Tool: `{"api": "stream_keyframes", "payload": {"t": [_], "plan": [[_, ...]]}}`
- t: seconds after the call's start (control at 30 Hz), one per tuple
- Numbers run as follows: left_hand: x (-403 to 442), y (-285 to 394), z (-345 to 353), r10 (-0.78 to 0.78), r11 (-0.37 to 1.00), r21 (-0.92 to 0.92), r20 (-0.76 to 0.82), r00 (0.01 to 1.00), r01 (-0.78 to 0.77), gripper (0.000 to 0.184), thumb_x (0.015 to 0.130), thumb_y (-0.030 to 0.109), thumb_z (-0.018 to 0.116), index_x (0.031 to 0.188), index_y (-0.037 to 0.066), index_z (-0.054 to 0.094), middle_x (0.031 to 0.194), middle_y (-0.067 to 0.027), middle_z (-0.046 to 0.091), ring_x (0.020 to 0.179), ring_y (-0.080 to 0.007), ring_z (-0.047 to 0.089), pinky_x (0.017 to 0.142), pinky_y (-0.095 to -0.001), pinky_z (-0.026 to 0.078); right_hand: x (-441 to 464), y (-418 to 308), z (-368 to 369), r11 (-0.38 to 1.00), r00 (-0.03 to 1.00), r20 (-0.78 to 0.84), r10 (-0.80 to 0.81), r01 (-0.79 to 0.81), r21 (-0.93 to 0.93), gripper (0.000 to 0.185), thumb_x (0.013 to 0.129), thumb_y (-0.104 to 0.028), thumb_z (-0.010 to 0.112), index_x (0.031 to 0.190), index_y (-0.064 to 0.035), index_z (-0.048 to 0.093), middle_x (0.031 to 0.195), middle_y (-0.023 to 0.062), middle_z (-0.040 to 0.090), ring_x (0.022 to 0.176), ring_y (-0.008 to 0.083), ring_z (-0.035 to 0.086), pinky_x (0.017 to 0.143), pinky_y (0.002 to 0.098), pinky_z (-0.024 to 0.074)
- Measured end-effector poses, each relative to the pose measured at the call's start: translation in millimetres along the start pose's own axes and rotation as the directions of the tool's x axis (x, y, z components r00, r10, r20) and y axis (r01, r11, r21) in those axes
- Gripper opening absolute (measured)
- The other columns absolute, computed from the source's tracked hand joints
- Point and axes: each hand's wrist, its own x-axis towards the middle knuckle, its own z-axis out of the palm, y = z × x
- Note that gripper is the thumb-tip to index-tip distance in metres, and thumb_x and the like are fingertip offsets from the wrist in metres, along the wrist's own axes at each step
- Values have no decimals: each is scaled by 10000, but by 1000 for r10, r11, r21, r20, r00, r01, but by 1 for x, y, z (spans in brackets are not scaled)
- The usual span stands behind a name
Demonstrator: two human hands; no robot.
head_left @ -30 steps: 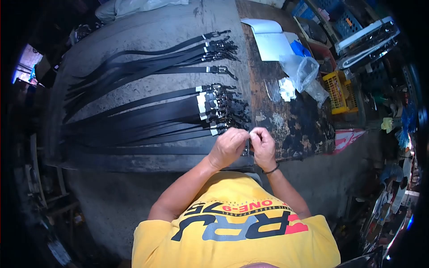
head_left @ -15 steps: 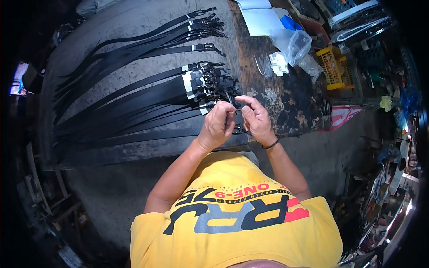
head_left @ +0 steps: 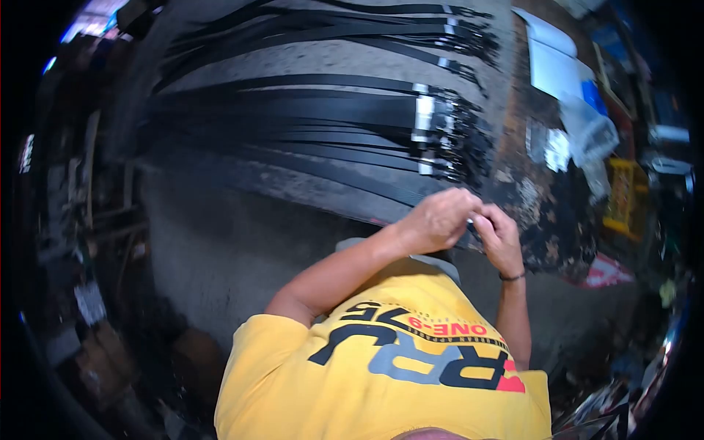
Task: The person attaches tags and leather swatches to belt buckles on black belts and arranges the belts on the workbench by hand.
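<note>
My left hand (head_left: 442, 218) and my right hand (head_left: 500, 238) meet at the table's front edge, fingertips pinched close together. Something small and pale shows between them, too small to name. A black belt runs from the left to beneath my left hand. Behind my hands, a thick bundle of black belts (head_left: 330, 117) lies with white tags (head_left: 423, 117) and buckles (head_left: 458, 132) at its right end. Another group of black belts (head_left: 381, 29) lies farther back. The image is somewhat blurred.
On the table's brown right part lie white papers (head_left: 550, 62), a clear plastic bag (head_left: 587, 132) and small white pieces (head_left: 557, 149). A yellow basket (head_left: 623, 198) stands at the right, with a red and white sheet (head_left: 609, 271) near the table's corner.
The view has shifted and turned, so the belts and hands appear farther right. My hands were slightly apart half a second ago; their fingertips are now together again.
</note>
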Motion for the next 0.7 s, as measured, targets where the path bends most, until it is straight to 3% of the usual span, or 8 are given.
{"api": "stream_keyframes", "payload": {"t": [0.23, 0.3, 0.37, 0.43, 0.47, 0.5, 0.63, 0.7], "plan": [[-49, -24, 9, -92, 995, 50, 55, 994, 90, 315, 723, -22, 622, 1011, 48, 516, 852, -114, 550, 791, -324, 554, 693, -409, 454, -1, 41, 33, 999, 996, 84, 31, -32, 9, 97, 864, -59, 580, 914, 12, 625, 791, 31, 621, 714, 83, 549, 656, 244, 450], [-60, -35, 14, -87, 994, 70, 41, 995, 84, 290, 741, 1, 625, 1005, 46, 514, 857, -118, 548, 793, -320, 555, 696, -403, 454, -1, 51, 40, 995, 995, 10, 95, -95, -10, 77, 857, -53, 588, 879, 13, 621, 792, 15, 602, 724, 86, 541, 665, 238, 447], [-71, -46, 27, -229, 958, -197, -90, 969, 208, 266, 795, 62, 632, 1031, 33, 513, 894, -123, 550, 816, -299, 567, 729, -370, 464, -4, 53, 49, 991, 995, 8, 103, -103, 82, 58, 872, -59, 589, 885, -4, 605, 804, 1, 585, 739, 75, 525, 665, 218, 432], [-78, -45, 35, -383, 861, -362, 1, 924, 357, 344, 828, 162, 677, 1106, 38, 517, 964, -106, 560, 882, -218, 586, 782, -333, 477, -10, 65, 59, 863, 976, -53, 211, -160, 478, 43, 897, -71, 578, 916, -33, 578, 809, -5, 571, 741, 54, 514, 642, 189, 421], [-82, -49, 42, -344, 869, -382, -10, 939, 314, 347, 831, 165, 678, 1114, 36, 523, 966, -107, 564, 881, -213, 587, 778, -335, 480, -6, 76, 68, 882, 972, -185, 141, -38, 469, 46, 921, -90, 565, 952, -59, 552, 819, 2, 581, 675, 42, 516, 568, 170, 412], [-85, -55, 47, -300, 875, -404, -19, 954, 267, 350, 835, 169, 678, 1122, 34, 529, 968, -107, 567, 881, -208, 589, 774, -337, 483, -9, 76, 71, 801, 962, -185, 200, -52, 596, 51, 927, -101, 561, 962, -66, 549, 820, 2, 587, 614, 42, 518, 497, 169, 400], [-100, -64, 59, -292, 839, -472, 28, 956, 270, 294, 877, 141, 633, 1127, 20, 537, 980, -97, 589, 897, -178, 591, 791, -320, 486, -17, 93, 83, 804, 948, -299, 111, 91, 588, 66, 932, -111, 560, 978, -66, 546, 820, 7, 592, 593, 38, 513, 462, 171, 404], [-106, -56, 56, -365, 702, -624, 98, 926, 343, 226, 918, 105, 572, 1120, 9, 538, 1002, -84, 613, 933, -141, 586, 817, -301, 488, -26, 89, 87, 830, 943, -322, 80, 116, 546, 66, 932, -109, 559, 979, -65, 547, 818, 6, 591, 607, 36, 518, 466, 169, 414]]}}
